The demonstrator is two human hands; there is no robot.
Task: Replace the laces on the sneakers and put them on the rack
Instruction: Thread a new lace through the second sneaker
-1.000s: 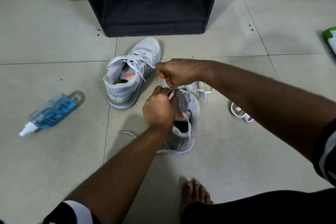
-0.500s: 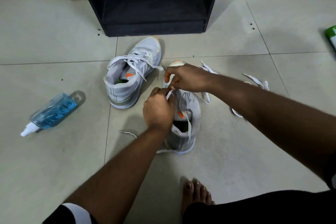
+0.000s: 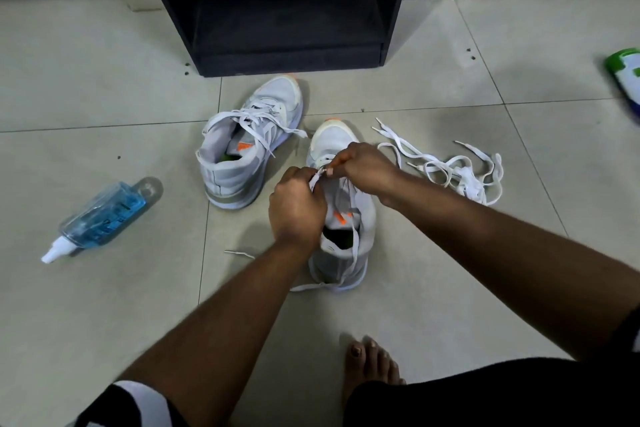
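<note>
Near sneaker [image 3: 341, 215] sits directly under both hands, toe pointing away from the person, only partly laced.

Head view: left hand [image 3: 297, 208] is clenched on a white lace [image 3: 316, 179] end at the upper eyelets. Right hand [image 3: 367, 168] pinches the same lace right against the left fingertips.

Risks, as I judge them:
- Lace tip slips out of the pinch or misses the eyelet, since the grip is small.
- The trailing end looping over the heel could snag or pull through unevenly.
- The shoe is unbraced and may tip under a tug.

Around:
- Second sneaker [image 3: 247, 149] lies just left of and beyond the hands, laced loosely.
- Loose lace pile [image 3: 457, 172] lies just right of the right hand and could get confused with the working lace.
- Blue spray bottle [image 3: 100, 218] lies on its side well left.
- Black rack [image 3: 284, 7] stands beyond both shoes; the path to it looks clear.
- Bare foot [image 3: 369, 367] rests near the body.
</note>
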